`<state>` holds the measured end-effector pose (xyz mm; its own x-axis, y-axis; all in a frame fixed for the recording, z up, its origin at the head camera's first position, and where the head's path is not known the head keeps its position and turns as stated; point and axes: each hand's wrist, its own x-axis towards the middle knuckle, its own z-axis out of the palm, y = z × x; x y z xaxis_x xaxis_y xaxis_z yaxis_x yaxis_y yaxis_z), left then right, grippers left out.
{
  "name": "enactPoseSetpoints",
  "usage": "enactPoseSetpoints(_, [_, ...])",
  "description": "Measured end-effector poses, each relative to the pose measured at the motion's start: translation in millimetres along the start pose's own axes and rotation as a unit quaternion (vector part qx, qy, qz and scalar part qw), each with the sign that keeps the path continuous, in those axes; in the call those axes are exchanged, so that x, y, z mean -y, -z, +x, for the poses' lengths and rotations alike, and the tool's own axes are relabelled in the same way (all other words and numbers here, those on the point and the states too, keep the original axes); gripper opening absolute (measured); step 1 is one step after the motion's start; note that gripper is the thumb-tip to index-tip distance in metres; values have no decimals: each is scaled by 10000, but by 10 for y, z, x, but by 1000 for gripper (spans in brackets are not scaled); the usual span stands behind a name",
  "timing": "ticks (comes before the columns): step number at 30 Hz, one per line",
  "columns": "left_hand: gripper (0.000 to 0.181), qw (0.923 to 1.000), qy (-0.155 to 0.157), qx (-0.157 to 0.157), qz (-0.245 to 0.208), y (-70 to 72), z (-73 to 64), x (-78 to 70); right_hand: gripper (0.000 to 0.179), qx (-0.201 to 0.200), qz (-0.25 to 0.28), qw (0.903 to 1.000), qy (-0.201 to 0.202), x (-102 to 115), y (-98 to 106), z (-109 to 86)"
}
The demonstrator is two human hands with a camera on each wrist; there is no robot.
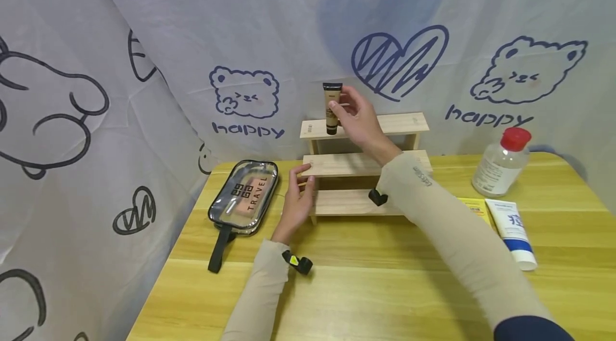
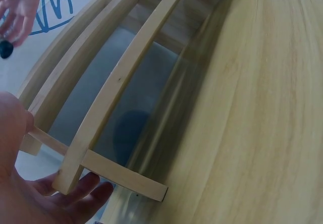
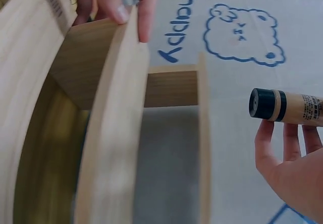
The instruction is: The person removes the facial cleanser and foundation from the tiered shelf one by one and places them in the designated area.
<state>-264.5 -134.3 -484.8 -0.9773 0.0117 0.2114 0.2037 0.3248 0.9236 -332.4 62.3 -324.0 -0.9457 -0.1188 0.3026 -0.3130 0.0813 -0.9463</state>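
Note:
A small three-tier wooden shelf [image 1: 358, 164] stands against the curtain at the back of the table. My left hand [image 1: 298, 199] grips the left end of its middle board; in the right wrist view, left fingers [image 3: 146, 12] pinch that board's edge. Above the left part of the top board, my right hand [image 1: 358, 119] holds a tan squeeze tube [image 1: 332, 103] between thumb and fingers. The tube is upright, its black cap [image 3: 262, 103] pointing down. In the left wrist view the tube is mostly out of frame, and only its dark cap end [image 2: 6, 49] shows.
Left of the shelf lies a clear travel pouch [image 1: 245, 196] with a black strap. On the right stand a red-capped clear bottle [image 1: 500, 162], a white tube [image 1: 512, 231] and a yellow packet [image 1: 476, 207] partly behind the right sleeve. A printed curtain [image 1: 289, 20] hangs behind.

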Motion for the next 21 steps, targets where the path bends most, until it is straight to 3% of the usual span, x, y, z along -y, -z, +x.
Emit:
enactPoseSetpoints(7, [36, 10000, -45, -63, 0, -23, 7, 12, 39, 2, -25, 9996, 285, 164, 227, -147])
enactPoseSetpoints(21, [37, 9999, 56, -63, 92, -45, -9, 16, 27, 329, -947, 9932, 599, 263, 675, -532])
